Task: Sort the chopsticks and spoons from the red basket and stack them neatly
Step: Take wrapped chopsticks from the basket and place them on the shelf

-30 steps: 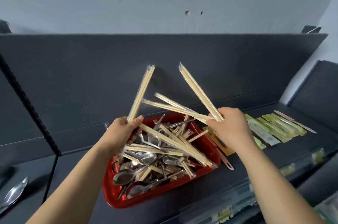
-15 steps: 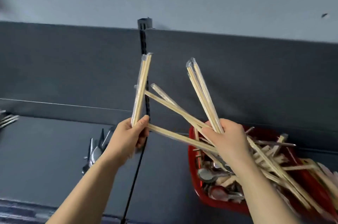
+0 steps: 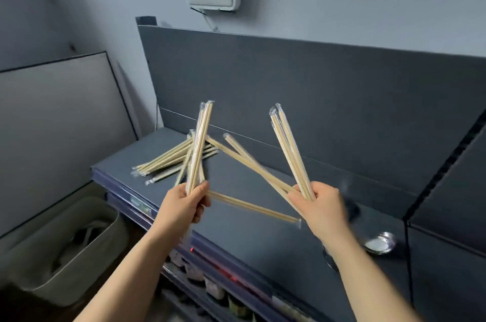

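Bamboo fills both raised hands. The left hand [image 3: 184, 203], fingers clamped, grips an upright bundle of plastic-wrapped wooden chopsticks [image 3: 200, 142]. The right hand [image 3: 323, 206], fingers likewise clamped, holds a splayed fan of wrapped chopsticks [image 3: 291, 153], some crossing leftward. This looks like the carrying step. Next, both lots need laying aligned on the loose pile of wrapped chopsticks [image 3: 163, 161] beyond, on the dark grey shelf [image 3: 263, 229]. The red basket is out of view.
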Motion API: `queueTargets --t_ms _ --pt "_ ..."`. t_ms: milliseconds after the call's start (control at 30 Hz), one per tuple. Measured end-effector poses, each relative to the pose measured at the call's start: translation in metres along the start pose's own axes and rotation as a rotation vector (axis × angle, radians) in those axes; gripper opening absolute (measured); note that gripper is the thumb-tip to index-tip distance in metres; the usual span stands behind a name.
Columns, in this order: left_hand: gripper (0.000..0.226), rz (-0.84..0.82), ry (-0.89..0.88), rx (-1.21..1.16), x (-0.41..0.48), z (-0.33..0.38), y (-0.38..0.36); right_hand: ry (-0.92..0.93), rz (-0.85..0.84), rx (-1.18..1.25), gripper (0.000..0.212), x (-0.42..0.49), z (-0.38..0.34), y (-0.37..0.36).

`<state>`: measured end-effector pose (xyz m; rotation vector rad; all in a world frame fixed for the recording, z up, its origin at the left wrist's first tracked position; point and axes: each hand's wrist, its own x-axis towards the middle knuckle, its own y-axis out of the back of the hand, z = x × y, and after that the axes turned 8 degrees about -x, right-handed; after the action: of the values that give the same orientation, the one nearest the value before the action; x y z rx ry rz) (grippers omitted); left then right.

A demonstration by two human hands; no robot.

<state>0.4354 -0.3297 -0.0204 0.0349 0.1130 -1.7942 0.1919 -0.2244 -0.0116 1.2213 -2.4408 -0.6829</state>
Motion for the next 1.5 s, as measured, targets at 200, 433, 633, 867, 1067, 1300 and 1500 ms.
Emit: queueTargets --t_ms 200,433,633,867,1067,1300,1500 --pt "0.03 0.073 0.095 0.007 0.062 0.0 0.093 -0.105 -0.062 0.077 0.01 0.026 -0.04 -0.094" --pt "0.028 -0.011 0.202 0.148 0.153 -0.004 0.131 -0.184 -0.071 0.055 0.009 0.079 -0.051 -0.173" --pt "0.031 0.006 0.226 0.348 0.229 -0.012 0.147 -0.203 -0.151 0.023 0.01 0.13 -0.063 -0.238" --pt "0.034 0.098 0.125 0.85 0.283 -0.035 0.159 -0.185 -0.349 -0.092 0.028 0.161 -0.076 -0.288" --pt "0.03 -0.001 -0.007 0.95 0.304 -0.051 0.17 -0.162 -0.135 -0.52 0.044 0.165 -0.077 -0.303" --pt "0.052 -0.25 -0.135 0.976 0.311 -0.053 0.176 -0.325 -0.124 -0.52 0.028 0.142 -0.081 -0.319" --pt "0.057 -0.383 -0.278 1.039 0.317 -0.043 0.183 -0.418 -0.042 -0.44 0.047 0.122 -0.092 -0.315"
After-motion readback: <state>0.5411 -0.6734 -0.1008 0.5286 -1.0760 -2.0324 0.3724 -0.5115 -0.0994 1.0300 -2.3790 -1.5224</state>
